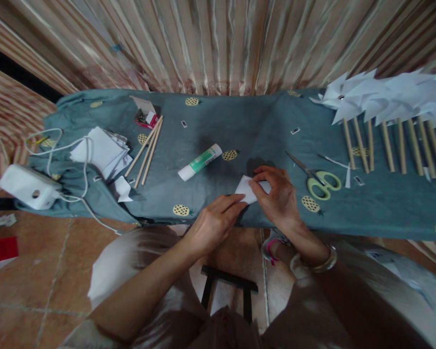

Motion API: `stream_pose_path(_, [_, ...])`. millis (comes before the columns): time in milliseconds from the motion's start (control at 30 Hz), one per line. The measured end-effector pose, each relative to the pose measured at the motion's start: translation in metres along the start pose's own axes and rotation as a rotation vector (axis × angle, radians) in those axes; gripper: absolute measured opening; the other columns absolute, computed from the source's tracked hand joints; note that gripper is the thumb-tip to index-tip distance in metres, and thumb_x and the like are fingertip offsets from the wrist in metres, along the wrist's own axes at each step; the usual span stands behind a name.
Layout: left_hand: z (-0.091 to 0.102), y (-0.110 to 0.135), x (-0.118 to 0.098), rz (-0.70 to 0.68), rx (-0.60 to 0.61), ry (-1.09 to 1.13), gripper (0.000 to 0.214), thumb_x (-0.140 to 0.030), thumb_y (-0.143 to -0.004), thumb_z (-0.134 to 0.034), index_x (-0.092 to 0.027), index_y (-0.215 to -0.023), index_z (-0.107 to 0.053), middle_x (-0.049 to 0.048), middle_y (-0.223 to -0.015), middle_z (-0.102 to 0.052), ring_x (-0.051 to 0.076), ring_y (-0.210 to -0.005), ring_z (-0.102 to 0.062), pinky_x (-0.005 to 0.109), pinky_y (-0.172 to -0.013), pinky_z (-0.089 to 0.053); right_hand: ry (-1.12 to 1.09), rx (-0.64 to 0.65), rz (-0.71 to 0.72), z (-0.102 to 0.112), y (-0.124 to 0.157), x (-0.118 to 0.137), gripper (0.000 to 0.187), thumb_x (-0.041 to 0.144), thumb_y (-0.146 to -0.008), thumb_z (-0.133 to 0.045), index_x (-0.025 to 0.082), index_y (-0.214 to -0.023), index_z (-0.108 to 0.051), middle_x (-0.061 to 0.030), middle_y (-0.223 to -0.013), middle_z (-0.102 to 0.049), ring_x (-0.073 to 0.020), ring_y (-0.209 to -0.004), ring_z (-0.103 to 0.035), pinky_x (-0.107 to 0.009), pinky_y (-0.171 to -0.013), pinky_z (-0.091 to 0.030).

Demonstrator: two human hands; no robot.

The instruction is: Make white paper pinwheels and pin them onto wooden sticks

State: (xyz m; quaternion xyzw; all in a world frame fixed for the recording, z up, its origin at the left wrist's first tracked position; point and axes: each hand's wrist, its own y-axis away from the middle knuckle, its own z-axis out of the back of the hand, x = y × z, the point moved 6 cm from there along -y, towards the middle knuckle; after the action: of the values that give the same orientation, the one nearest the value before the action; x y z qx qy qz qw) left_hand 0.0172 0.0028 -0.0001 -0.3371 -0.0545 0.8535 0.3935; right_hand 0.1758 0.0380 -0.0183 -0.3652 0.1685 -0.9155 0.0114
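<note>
Both hands meet on a small white paper (pixel 244 190) at the near edge of the worktop (pixel 247 135), just in front of my seat. My left hand (pixel 214 220) reaches in from the near left with its fingers drawn together, pinching the paper's near left corner. My right hand (pixel 276 194) curls over the paper's right side, fingertips pressed down on its far edge, a bracelet (pixel 325 262) on that wrist. The paper lies flat on the blue-grey cloth with its yellow pineapple print, about midway along the worktop. Just beyond it to the left lies a glue stick (pixel 199 162) on its side, white with a green label. To the right of my right hand lie green-handled scissors (pixel 318 180), blades pointing far left, with thin paper scraps beside them. At the far right, a row of white paper pinwheels (pixel 385 94) on wooden sticks lies side by side. On the left lie three loose wooden sticks (pixel 145 150), a loose stack of white paper squares (pixel 101 150) and, farther back, a small red box (pixel 146 118). A white device (pixel 25 186) with a white cable sits at the left end. A striped curtain (pixel 218 43) hangs behind.
</note>
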Motion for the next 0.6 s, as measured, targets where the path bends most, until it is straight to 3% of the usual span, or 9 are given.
stream_pose_path(200, [0.0007,-0.0006,-0.0011,-0.012,0.000,-0.011,0.025,-0.009,-0.095,-0.052,-0.012,-0.118,-0.059,0.0134,-0.120,-0.069,0.019,-0.098,-0.067,0.036,-0.082,-0.062,0.003,0.005,-0.025,0.0002,-0.0002,-0.0016,0.002,0.021,-0.082,-0.065,0.021,-0.081,-0.067,-0.0090,-0.105,-0.073,-0.0266,-0.103,-0.064,-0.045,-0.095,-0.049])
stream_pose_path(600, [0.0010,-0.0006,0.0003,-0.014,-0.006,0.002,0.026,-0.007,-0.093,-0.053,-0.011,-0.118,-0.060,0.0139,-0.119,-0.069,0.019,-0.099,-0.066,0.035,-0.083,-0.061,0.013,0.007,-0.026,-0.0008,0.0028,-0.0029,0.008,0.025,-0.085,-0.062,0.021,-0.091,-0.066,-0.0105,-0.112,-0.071,-0.0283,-0.106,-0.062,-0.047,-0.097,-0.047])
